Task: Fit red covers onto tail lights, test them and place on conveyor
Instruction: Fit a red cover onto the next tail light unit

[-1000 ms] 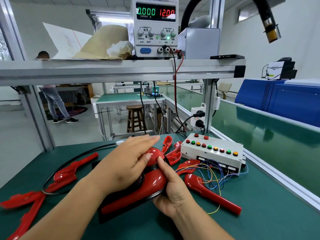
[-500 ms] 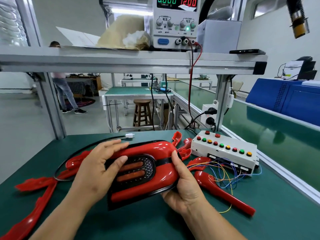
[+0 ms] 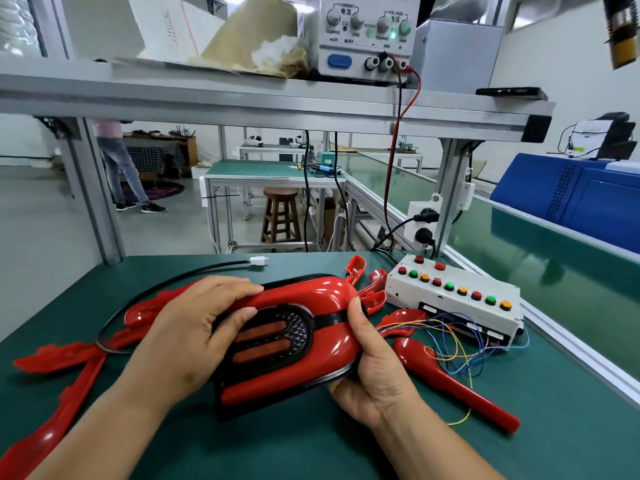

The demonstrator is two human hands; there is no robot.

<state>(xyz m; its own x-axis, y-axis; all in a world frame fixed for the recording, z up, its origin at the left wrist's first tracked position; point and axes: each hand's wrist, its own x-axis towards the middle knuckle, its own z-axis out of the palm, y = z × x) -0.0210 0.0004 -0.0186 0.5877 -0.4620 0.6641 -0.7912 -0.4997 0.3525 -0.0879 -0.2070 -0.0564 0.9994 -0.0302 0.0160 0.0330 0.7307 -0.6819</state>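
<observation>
A black tail light with a red cover (image 3: 294,337) fitted over it lies tilted on the green bench, its oval lens with two bars facing me. My left hand (image 3: 194,334) grips its left side, fingers curled over the top edge and thumb by the lens. My right hand (image 3: 374,368) holds the right end, thumb along the black band and fingers underneath. The light's black cable (image 3: 166,285) loops to a white plug (image 3: 259,260) at the bench's far edge. The green conveyor (image 3: 554,271) runs along the right.
Loose red covers lie left (image 3: 69,362), behind the light (image 3: 367,282) and right (image 3: 450,382). A white test box with coloured buttons (image 3: 453,296) and loose wires stands at the right. A power supply (image 3: 367,39) is on the shelf above. A person stands far left.
The light has been turned lens-up and held level between both hands. My left hand moved from on top of the dome to the left edge. The view dipped slightly.
</observation>
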